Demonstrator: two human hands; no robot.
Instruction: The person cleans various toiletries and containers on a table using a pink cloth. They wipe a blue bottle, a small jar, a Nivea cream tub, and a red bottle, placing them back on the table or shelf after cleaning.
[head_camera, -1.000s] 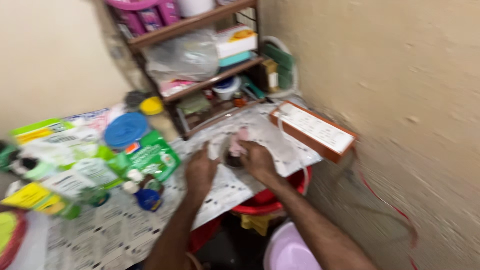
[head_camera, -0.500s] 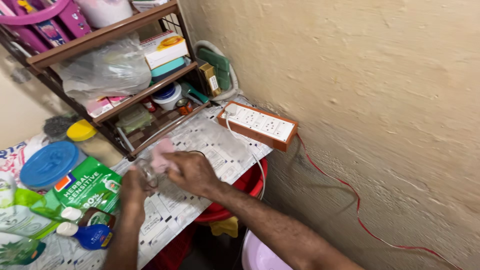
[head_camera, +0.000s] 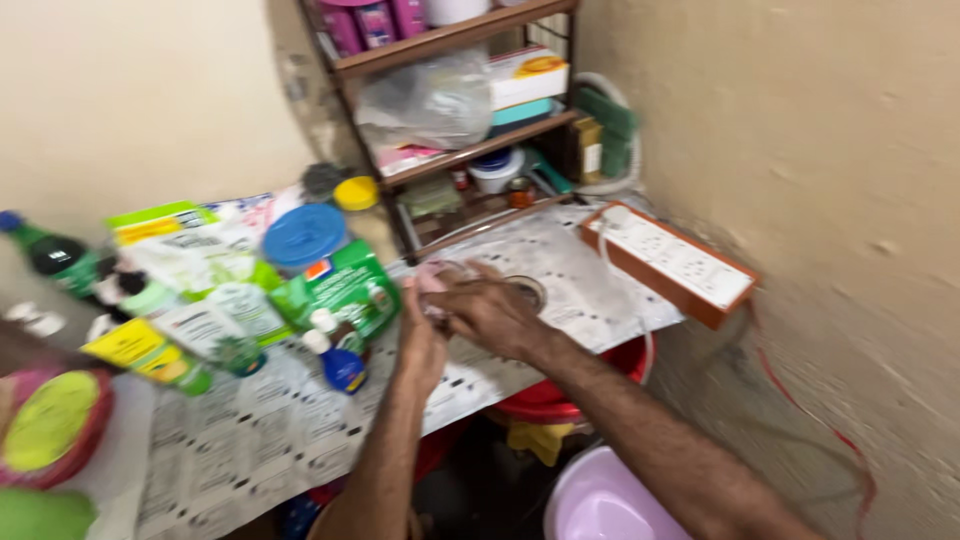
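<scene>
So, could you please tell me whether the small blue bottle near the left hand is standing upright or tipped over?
Upright. The small blue bottle stands on the paper-covered table, its white cap on top, just beside the left hand.

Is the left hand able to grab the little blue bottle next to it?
Probably yes. The left hand is right beside the blue bottle, with only bare table between them. But it is busy with a pink cloth, together with the right hand, so it might need to let go first.

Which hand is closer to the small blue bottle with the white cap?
The left hand. It sits just right of the small blue bottle, apart from it. The right hand lies farther right, beyond the left hand, by the pink cloth.
</scene>
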